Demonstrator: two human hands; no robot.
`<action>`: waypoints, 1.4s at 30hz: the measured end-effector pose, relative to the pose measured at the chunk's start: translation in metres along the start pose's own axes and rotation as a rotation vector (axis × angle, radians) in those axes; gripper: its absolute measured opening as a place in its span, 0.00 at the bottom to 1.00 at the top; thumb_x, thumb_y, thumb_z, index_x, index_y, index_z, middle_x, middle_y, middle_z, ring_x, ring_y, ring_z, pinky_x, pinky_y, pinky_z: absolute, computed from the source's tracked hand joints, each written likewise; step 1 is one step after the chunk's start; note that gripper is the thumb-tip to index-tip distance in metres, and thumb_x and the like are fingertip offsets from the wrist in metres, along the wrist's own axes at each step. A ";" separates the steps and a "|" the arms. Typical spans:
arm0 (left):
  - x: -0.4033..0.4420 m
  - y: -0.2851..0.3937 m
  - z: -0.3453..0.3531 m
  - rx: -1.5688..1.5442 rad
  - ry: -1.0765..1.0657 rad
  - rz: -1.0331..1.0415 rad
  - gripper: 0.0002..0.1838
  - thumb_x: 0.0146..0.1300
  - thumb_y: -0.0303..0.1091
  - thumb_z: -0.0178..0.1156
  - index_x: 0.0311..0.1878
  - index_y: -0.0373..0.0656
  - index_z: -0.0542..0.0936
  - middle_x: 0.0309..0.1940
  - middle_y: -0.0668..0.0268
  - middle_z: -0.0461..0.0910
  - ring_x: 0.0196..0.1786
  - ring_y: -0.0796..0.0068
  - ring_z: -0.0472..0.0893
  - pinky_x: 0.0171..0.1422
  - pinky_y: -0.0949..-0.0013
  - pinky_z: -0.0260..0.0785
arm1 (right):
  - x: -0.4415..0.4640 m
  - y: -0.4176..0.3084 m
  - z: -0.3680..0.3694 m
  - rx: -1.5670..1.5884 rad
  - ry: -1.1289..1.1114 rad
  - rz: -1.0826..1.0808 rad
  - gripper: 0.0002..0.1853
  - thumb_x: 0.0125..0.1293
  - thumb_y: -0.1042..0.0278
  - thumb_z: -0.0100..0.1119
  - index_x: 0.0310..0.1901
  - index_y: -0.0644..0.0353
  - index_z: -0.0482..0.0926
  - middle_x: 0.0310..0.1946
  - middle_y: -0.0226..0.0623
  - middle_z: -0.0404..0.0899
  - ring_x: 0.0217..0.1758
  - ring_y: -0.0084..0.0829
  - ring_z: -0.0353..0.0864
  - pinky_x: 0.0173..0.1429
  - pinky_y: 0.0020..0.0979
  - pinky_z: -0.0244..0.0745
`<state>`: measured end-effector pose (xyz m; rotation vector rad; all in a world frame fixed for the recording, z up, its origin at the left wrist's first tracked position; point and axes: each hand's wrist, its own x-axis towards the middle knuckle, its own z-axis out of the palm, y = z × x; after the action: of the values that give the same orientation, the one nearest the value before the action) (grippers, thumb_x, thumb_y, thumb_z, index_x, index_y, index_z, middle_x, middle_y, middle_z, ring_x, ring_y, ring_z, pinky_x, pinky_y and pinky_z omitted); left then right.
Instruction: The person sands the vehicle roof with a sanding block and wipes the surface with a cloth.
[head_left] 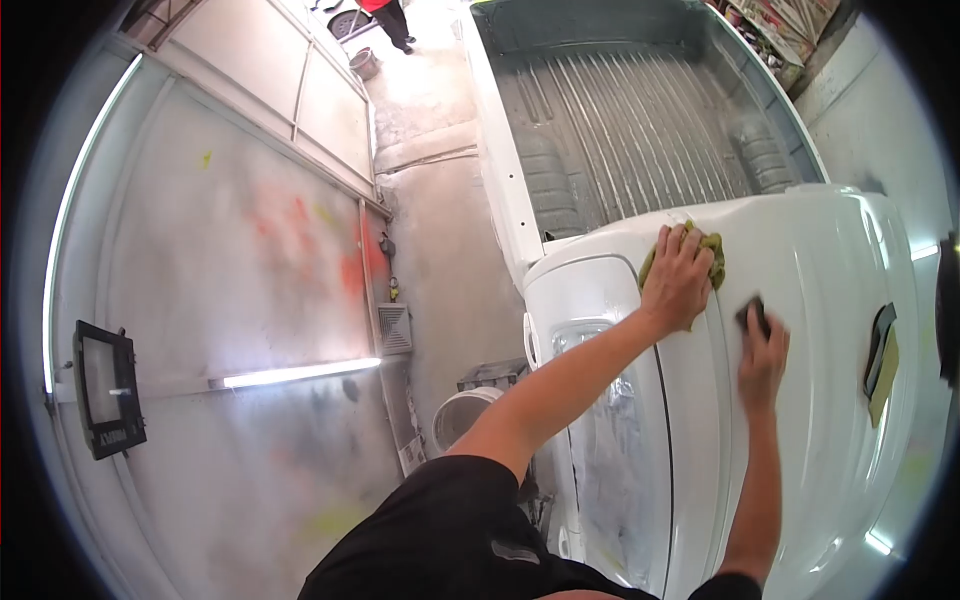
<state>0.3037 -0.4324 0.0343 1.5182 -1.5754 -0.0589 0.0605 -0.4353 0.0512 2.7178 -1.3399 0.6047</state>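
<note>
My left hand (678, 280) presses a yellow-green cloth (714, 262) onto the white roof (830, 330) of a pickup truck, near the roof's rear edge. Its fingers are curled over the cloth. To the right and slightly lower, my right hand (763, 362) grips a small dark block (755, 314) against the same roof. The block's underside is hidden. A dark flat piece and an olive sheet (884, 378) lie on the roof further right.
The ribbed truck bed (640, 130) lies beyond the cab. A white bucket (462, 415) stands on the floor left of the truck. Painted panels (250, 240) form the left wall. A person (390, 20) in dark trousers is at the far top.
</note>
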 end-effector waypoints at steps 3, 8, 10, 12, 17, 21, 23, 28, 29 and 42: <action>-0.002 -0.005 0.003 0.052 0.041 0.006 0.16 0.55 0.27 0.65 0.49 0.39 0.80 0.62 0.46 0.76 0.72 0.39 0.71 0.83 0.35 0.55 | 0.003 0.019 -0.002 0.042 0.010 -0.170 0.26 0.70 0.80 0.59 0.69 0.59 0.83 0.61 0.49 0.79 0.64 0.52 0.78 0.70 0.47 0.74; -0.003 -0.011 0.016 -0.005 0.065 0.060 0.13 0.53 0.26 0.65 0.43 0.41 0.82 0.53 0.50 0.83 0.59 0.47 0.80 0.73 0.47 0.66 | 0.174 0.148 0.111 -0.175 0.367 -0.266 0.18 0.71 0.73 0.60 0.60 0.54 0.86 0.47 0.47 0.81 0.52 0.52 0.79 0.58 0.50 0.75; -0.003 -0.003 0.003 0.089 0.020 0.064 0.15 0.57 0.29 0.66 0.49 0.40 0.82 0.61 0.50 0.80 0.67 0.45 0.75 0.78 0.43 0.62 | 0.161 0.079 0.064 -0.165 0.125 0.082 0.17 0.71 0.73 0.63 0.60 0.53 0.87 0.51 0.47 0.82 0.55 0.51 0.80 0.59 0.50 0.77; -0.001 -0.002 0.003 0.094 0.034 0.045 0.16 0.59 0.29 0.66 0.52 0.41 0.83 0.63 0.51 0.78 0.70 0.44 0.73 0.81 0.40 0.59 | 0.104 0.048 0.028 -0.043 0.119 0.045 0.20 0.70 0.76 0.64 0.62 0.53 0.87 0.54 0.47 0.82 0.56 0.51 0.81 0.61 0.49 0.78; -0.003 0.000 0.001 0.084 0.022 0.016 0.15 0.59 0.29 0.66 0.50 0.41 0.82 0.63 0.51 0.78 0.70 0.44 0.73 0.81 0.41 0.59 | 0.010 0.047 -0.007 -0.033 0.111 -0.110 0.21 0.73 0.73 0.57 0.64 0.50 0.87 0.56 0.49 0.84 0.56 0.50 0.83 0.63 0.44 0.78; -0.006 -0.014 0.008 0.049 0.025 0.066 0.15 0.52 0.26 0.67 0.45 0.41 0.81 0.58 0.49 0.81 0.66 0.44 0.76 0.78 0.42 0.62 | 0.162 0.100 0.061 -0.052 0.193 -0.094 0.16 0.76 0.71 0.57 0.59 0.54 0.89 0.50 0.50 0.85 0.53 0.52 0.82 0.60 0.47 0.78; -0.004 -0.008 0.007 0.040 0.009 0.018 0.16 0.53 0.26 0.67 0.46 0.43 0.80 0.62 0.48 0.77 0.70 0.40 0.72 0.82 0.37 0.57 | 0.203 0.101 0.081 -0.172 0.098 0.114 0.19 0.73 0.72 0.61 0.64 0.57 0.85 0.49 0.48 0.84 0.54 0.50 0.82 0.63 0.47 0.77; -0.003 -0.001 -0.003 -0.005 -0.012 -0.021 0.16 0.58 0.27 0.66 0.49 0.39 0.78 0.65 0.46 0.73 0.73 0.34 0.68 0.84 0.31 0.53 | 0.074 0.064 0.015 -0.024 0.034 0.021 0.25 0.74 0.78 0.58 0.71 0.57 0.81 0.56 0.48 0.78 0.60 0.51 0.78 0.68 0.46 0.73; -0.004 -0.001 -0.005 -0.010 -0.015 -0.020 0.16 0.58 0.27 0.66 0.50 0.39 0.78 0.65 0.46 0.73 0.73 0.34 0.68 0.84 0.31 0.53 | 0.033 0.064 0.005 -0.027 0.051 0.003 0.25 0.74 0.79 0.57 0.71 0.57 0.81 0.57 0.48 0.79 0.61 0.51 0.78 0.69 0.46 0.73; 0.000 -0.003 -0.003 -0.002 -0.026 -0.029 0.16 0.58 0.27 0.66 0.49 0.40 0.79 0.64 0.47 0.74 0.73 0.34 0.69 0.83 0.30 0.55 | 0.078 0.080 0.026 -0.056 0.032 0.081 0.23 0.73 0.78 0.60 0.69 0.58 0.83 0.60 0.51 0.80 0.64 0.50 0.78 0.71 0.47 0.75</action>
<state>0.3076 -0.4312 0.0340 1.5450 -1.5733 -0.0966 0.0499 -0.5496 0.0457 2.6097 -1.4427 0.6042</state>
